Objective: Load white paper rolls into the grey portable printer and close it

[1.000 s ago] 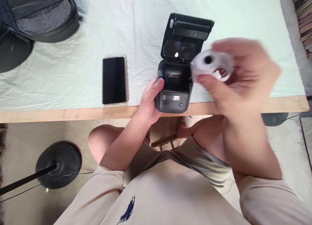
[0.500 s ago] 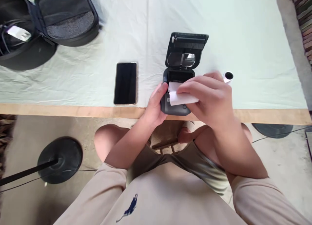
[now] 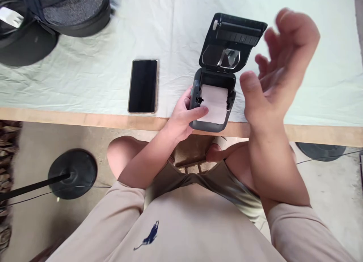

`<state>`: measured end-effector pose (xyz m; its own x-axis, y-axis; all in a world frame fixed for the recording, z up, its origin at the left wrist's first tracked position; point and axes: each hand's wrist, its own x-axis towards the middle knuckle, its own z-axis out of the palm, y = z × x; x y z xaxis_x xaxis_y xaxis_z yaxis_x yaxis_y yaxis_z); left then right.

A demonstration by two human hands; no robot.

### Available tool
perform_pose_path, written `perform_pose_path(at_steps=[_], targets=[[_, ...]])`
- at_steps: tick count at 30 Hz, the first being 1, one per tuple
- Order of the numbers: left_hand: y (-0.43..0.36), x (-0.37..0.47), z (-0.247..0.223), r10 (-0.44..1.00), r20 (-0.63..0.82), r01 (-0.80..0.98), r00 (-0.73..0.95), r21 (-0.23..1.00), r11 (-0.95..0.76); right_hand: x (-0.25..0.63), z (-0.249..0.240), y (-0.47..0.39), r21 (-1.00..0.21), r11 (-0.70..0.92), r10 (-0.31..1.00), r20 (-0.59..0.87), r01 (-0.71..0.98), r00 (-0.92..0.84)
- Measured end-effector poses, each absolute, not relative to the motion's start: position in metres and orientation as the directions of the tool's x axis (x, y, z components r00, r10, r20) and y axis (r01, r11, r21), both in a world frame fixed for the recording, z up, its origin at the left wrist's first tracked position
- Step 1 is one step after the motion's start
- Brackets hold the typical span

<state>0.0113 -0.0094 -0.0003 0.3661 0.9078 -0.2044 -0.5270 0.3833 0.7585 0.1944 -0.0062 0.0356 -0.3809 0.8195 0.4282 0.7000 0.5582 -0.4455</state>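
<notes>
A small dark portable printer (image 3: 211,126), its hinged lid (image 3: 232,42) raised, is tilted at the table's front edge. White paper (image 3: 215,103) lies over its lower half, coming out of the compartment. My left hand (image 3: 185,114) grips the printer's left side, and its thumb presses on the paper. To the right of the lid, my right hand (image 3: 279,65) is raised with fingers apart and curled, holding nothing and touching neither printer nor paper. The small white roll seen earlier at the right does not show; my right hand covers that area.
A phone (image 3: 143,86) with a dark screen lies left of the printer on the pale cloth (image 3: 93,80). An open black case (image 3: 76,23) with a white plug (image 3: 11,16) stands at the upper left. Below the wooden table edge (image 3: 85,116) is a round black stand base (image 3: 72,173).
My right hand has let go of the white paper and moved up and right, its fingers opening. The paper now lies flat on the printer, and my left thumb has shifted onto it.
</notes>
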Motion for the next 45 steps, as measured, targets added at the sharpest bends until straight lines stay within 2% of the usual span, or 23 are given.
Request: perform_pose_path(at_steps=[5, 8, 10, 13, 15, 17, 20, 25, 29, 32, 39, 42, 45], targets=[[-0.010, 0.008, -0.003, 0.905, -0.212, -0.529, 0.369, 0.753, 0.392, 0.197, 0.028, 0.000, -0.514, 0.525, 0.834, 0.469, 0.679, -0.290], [-0.011, 0.009, -0.001, 0.905, -0.212, -0.546, 0.369, 0.739, 0.395, 0.201, 0.019, 0.000, -0.626, 0.477, 0.855, 0.493, 0.617, -0.161], [-0.012, 0.012, 0.003, 0.905, -0.237, -0.552, 0.354, 0.728, 0.406, 0.202, 0.013, -0.001, -0.728, 0.449, 0.879, 0.464, 0.519, -0.110], [-0.014, 0.015, 0.008, 0.908, -0.274, -0.577, 0.318, 0.704, 0.415, 0.200, 0.010, -0.002, -0.861, 0.383, 0.924, 0.359, 0.336, -0.132], [-0.013, 0.016, 0.009, 0.907, -0.257, -0.597, 0.333, 0.687, 0.414, 0.198, 0.010, -0.003, -0.895, 0.316, 0.948, 0.285, 0.315, -0.143], [-0.011, 0.015, 0.007, 0.902, -0.234, -0.604, 0.362, 0.679, 0.418, 0.196, 0.011, -0.004, -0.883, 0.275, 0.960, 0.234, 0.379, -0.151], [-0.008, 0.013, 0.005, 0.889, -0.240, -0.578, 0.390, 0.688, 0.439, 0.195, 0.006, -0.005, -0.844, 0.316, 0.949, 0.274, 0.434, -0.158], [-0.006, 0.015, 0.008, 0.868, -0.248, -0.597, 0.430, 0.643, 0.480, 0.199, -0.011, 0.001, -0.847, 0.389, 0.921, 0.345, 0.363, -0.184], [-0.005, 0.020, 0.008, 0.883, -0.335, -0.640, 0.328, 0.609, 0.469, 0.205, -0.011, 0.004, -0.876, 0.370, 0.928, 0.330, 0.309, -0.175], [-0.003, 0.020, 0.006, 0.893, -0.349, -0.652, 0.285, 0.612, 0.447, 0.211, 0.001, 0.000, -0.884, 0.383, 0.916, 0.326, 0.268, -0.234], [0.000, 0.019, 0.005, 0.903, -0.352, -0.664, 0.244, 0.618, 0.421, 0.219, 0.020, -0.012, -0.831, 0.444, 0.879, 0.329, 0.336, -0.346], [0.001, 0.022, 0.005, 0.895, -0.367, -0.650, 0.254, 0.620, 0.438, 0.220, 0.023, -0.010, -0.787, 0.447, 0.892, 0.356, 0.424, -0.280], [-0.003, 0.023, 0.007, 0.888, -0.347, -0.631, 0.303, 0.625, 0.460, 0.216, 0.028, -0.004, -0.687, 0.472, 0.832, 0.554, 0.553, -0.023]])
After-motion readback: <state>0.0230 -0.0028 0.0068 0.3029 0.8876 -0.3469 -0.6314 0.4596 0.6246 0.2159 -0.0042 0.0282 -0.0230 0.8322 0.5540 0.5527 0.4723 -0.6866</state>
